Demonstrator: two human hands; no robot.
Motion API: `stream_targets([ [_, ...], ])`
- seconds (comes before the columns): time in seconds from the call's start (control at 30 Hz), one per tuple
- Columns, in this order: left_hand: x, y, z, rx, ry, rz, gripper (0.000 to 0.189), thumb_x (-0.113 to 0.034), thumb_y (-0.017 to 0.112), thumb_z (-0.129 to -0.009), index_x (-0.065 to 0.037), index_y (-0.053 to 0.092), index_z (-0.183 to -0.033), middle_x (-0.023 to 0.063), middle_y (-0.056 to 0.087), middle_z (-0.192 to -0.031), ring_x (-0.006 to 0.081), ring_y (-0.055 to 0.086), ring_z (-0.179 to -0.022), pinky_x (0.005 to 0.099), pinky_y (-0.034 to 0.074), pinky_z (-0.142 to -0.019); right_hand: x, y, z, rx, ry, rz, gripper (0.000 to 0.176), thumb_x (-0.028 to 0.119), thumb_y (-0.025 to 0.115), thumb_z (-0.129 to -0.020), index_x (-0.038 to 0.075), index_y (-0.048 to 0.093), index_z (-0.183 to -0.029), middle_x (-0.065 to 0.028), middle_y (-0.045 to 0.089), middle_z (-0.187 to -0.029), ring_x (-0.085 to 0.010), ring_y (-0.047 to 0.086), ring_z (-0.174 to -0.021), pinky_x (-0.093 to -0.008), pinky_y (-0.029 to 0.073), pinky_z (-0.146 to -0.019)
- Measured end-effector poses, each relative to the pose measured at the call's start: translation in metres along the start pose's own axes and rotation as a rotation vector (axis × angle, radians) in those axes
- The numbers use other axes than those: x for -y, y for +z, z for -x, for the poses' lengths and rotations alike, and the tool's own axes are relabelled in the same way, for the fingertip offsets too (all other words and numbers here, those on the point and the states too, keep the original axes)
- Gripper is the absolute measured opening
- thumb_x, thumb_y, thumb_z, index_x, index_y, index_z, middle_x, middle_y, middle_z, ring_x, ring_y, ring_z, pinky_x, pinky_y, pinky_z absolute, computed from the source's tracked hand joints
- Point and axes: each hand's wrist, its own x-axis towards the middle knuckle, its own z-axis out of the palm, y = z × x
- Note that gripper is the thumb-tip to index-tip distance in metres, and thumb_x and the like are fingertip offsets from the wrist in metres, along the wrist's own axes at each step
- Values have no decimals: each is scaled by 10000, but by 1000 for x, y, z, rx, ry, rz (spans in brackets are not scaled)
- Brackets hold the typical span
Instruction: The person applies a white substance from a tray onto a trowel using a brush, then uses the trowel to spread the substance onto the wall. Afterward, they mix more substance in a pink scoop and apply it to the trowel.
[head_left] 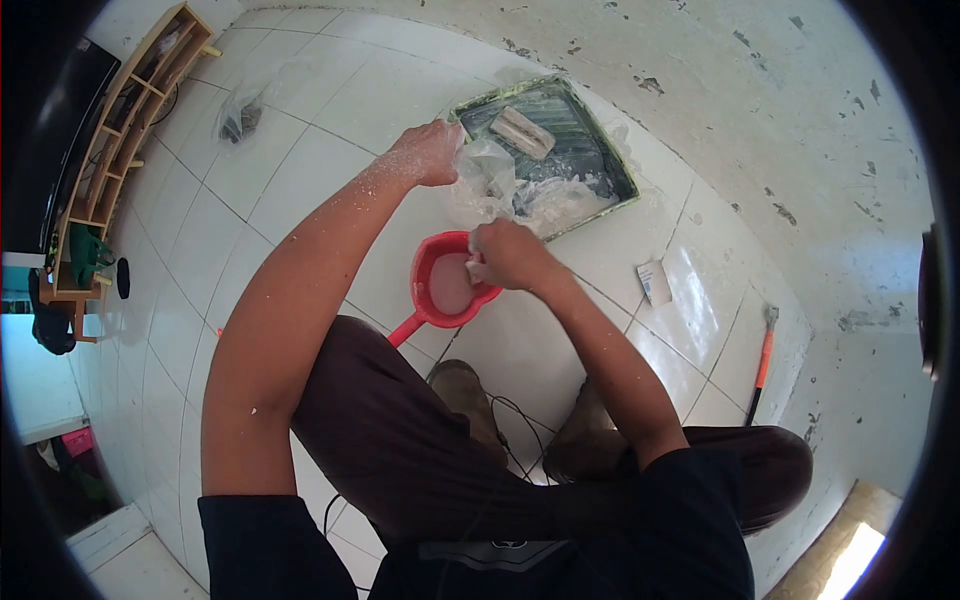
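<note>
My left hand (430, 153), dusted with white powder, is closed on a clear plastic bag (484, 183) with white residue on it. The bag hangs at the near left edge of a dark tray. Over the right rim of a red dipper (422, 270) is my right hand (513, 254), its fingers closed near a small whitish piece that I cannot make out. Pale, milky liquid (451, 288) fills part of the dipper, which stands on the floor between my legs.
The dark tray (590, 150) holds a whitish block (523, 132) and a heap of white powder (560, 203). A small box (655, 283) and an orange-handled hammer (765, 350) lie to the right. Another plastic bag (240, 115) and a wooden shelf (115, 120) are at left.
</note>
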Motion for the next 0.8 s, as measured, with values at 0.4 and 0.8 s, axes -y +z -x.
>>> stream_targets([
  [0.4,7,0,-2,0,-25,58,374,-206,822,-695,-21,676,-986,179,720,-993,339,700,-993,436,555,-874,7,-43,7,-183,-29,-374,284,242,755,-787,-31,683,-762,-238,667,-732,-418,669,-731,-468,543,-695],
  [0.8,2,0,-5,9,-13,50,372,-205,822,-705,-44,673,-1007,171,721,-964,328,708,-959,437,560,-859,-85,-133,30,-517,253,-114,317,242,779,-797,-55,668,-812,-238,646,-696,-294,651,-637,-429,499,-648],
])
